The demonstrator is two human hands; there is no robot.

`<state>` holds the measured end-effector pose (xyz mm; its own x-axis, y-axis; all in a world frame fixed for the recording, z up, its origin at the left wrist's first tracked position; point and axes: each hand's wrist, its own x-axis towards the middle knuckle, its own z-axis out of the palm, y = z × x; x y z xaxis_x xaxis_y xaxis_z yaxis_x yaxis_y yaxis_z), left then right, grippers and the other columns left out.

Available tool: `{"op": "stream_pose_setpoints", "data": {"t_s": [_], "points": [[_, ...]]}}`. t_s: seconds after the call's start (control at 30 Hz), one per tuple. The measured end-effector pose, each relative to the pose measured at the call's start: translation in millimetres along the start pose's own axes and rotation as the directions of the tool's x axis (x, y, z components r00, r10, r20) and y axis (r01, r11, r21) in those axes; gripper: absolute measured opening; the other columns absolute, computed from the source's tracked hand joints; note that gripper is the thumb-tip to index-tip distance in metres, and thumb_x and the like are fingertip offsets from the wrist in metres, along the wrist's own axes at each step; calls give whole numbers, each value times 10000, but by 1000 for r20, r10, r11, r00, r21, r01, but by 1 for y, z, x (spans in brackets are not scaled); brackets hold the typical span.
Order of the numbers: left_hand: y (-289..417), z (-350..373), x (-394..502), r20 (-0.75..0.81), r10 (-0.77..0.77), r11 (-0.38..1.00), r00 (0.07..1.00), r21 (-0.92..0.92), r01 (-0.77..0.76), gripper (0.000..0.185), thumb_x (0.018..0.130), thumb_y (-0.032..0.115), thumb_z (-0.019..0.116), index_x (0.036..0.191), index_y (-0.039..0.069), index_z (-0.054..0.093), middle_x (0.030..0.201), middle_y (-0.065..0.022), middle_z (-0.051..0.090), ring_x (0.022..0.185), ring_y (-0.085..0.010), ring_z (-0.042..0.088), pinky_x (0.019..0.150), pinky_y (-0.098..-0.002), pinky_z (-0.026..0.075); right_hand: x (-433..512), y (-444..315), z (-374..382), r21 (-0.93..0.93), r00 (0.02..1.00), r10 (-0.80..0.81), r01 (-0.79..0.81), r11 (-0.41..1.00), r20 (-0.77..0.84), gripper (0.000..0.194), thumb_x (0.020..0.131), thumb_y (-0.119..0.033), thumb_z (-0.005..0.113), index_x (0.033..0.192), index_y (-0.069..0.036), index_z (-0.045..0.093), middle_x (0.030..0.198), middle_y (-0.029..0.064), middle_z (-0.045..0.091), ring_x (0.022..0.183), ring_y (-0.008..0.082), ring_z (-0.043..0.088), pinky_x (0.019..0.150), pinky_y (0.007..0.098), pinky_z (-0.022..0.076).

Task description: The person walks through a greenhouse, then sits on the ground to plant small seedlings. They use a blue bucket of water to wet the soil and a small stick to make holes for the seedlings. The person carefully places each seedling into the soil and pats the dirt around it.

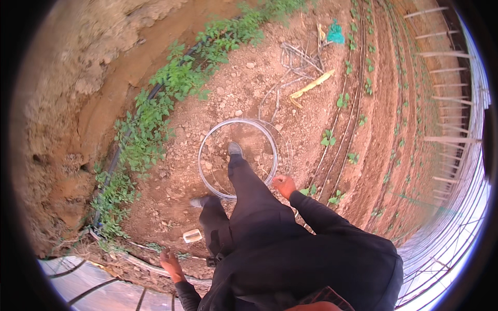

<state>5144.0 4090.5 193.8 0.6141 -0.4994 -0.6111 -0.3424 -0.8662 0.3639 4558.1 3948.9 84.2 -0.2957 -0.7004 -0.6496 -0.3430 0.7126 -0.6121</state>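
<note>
A coil of pale wire [276,149] lies on the stony soil before me, with a few looser loops spread to its right. One grey shoe [234,148] appears inside the ring, and the other shoe [198,201] is outside its lower left edge. My right hand [284,185] hangs beside the coil's lower right edge with its fingers curled; whether it grips anything is not visible. Off to the lower left, my left hand [171,265] hangs with fingers slightly bent and nothing seen in it. A small whitish rectangular object [192,236] rests on the ground near that hand.
Leafy green plants [146,144] grow along a black pipe [116,155] by an earth bank [105,105] at left. Dry sticks [301,56], a yellow dried strip [313,85] and a teal bag [335,32] lie ahead. Seedling rows [328,138] with thin irrigation lines run along the right.
</note>
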Motion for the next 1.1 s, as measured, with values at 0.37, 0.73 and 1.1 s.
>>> {"op": "stream_pose_setpoints", "data": {"t_s": [0.37,0.73,1.1], "points": [[363,107,32,108,527,827,843,164,-538,366,825,176,644,1103,-46,727,1023,-226,748,971,-324,732,891,-388,556,68,4,-154,634,943,229,-26,773,-241,207,915,-164,679,972,31,715,762,90,704,657,140,657,595,279,542],[551,207,85,488,463,643,740,390,-659,257,840,286,595,863,69,730,823,-207,702,824,-376,707,768,-445,552,169,-71,-224,748,875,255,165,642,-412,184,947,-98,623,1046,51,666,817,110,696,664,162,660,614,277,549],[656,315,168,551,616,432,563,361,-827,214,793,263,635,823,77,738,833,-119,730,825,-332,711,742,-448,553,396,-293,-340,709,944,154,104,697,-291,261,995,-222,603,972,27,676,784,81,668,650,148,635,599,280,532]]}}
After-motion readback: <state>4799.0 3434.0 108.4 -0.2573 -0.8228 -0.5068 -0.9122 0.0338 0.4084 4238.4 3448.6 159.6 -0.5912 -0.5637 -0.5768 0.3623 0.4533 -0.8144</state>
